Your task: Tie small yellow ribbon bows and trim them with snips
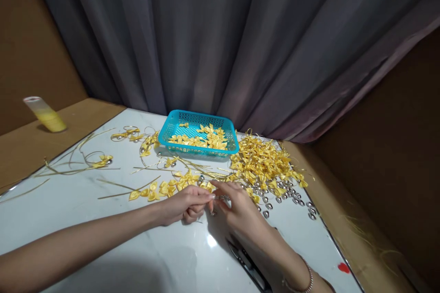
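Note:
My left hand (189,203) is closed in a pinch above the white tabletop, its thumb and forefinger pressed on something small. Meeting it from the right, my right hand (237,203) bends its fingers in toward the same spot. What sits between the fingertips is too small and too covered to name. Just behind my left hand lies a loose row of yellow ribbon bows (167,188). Small shiny silver pieces (266,214) are scattered beyond my right hand. Thin gold cords (202,169) lie across the table behind both hands.
A blue perforated basket (235,139) holding yellow bows stands at the back. Right of it rises a heap of corded bows (261,160). Under my right forearm lies a black tool (249,263), partly hidden. A clear container with yellow contents (51,119) leans far left.

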`<state>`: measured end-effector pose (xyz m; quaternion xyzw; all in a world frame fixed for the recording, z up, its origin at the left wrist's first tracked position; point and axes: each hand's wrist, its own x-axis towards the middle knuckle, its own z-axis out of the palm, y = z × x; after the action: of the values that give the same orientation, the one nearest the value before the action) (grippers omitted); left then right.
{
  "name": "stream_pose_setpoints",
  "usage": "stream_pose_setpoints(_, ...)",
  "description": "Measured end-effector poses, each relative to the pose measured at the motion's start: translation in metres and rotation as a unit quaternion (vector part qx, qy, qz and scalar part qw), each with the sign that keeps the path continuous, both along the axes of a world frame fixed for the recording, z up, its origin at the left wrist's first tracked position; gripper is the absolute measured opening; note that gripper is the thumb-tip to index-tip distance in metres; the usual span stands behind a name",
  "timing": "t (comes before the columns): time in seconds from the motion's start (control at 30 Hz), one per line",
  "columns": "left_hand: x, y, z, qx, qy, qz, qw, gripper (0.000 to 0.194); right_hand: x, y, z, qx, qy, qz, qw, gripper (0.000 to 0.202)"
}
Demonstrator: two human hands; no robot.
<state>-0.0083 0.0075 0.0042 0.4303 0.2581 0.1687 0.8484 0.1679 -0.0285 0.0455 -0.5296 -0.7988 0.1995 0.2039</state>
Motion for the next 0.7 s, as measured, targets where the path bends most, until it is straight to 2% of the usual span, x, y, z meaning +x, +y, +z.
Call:
stream_pose_setpoints(0.13,0.000,0.001,-0.003,-0.009,-0.017,0.011,1.000,0.030,-0.003,0.003,-0.004,-0.008,-0.005,-0.028,1.000,0.025)
stream_pose_setpoints(0.27,0.000,0.004,-0.002,-0.033,-0.030,0.065,0.997,0.026,-0.001,0.004,-0.006,-0.014,0.054,-0.039,0.998,0.026)
stream_pose_setpoints(0.47,0.001,0.006,-0.001,-0.052,-0.024,0.107,0.993,0.034,-0.004,0.001,-0.009,-0.060,0.146,-0.067,0.985,0.027)
stream_pose_setpoints(0.6,0.002,0.000,-0.001,-0.002,0.010,0.108,0.994,0.045,-0.008,-0.001,-0.009,-0.067,0.185,-0.089,0.976,0.024)
stream_pose_setpoints(0.7,0.003,-0.007,0.000,0.072,0.049,0.106,0.991,0.050,-0.008,-0.001,-0.011,-0.037,0.135,-0.077,0.987,0.017)
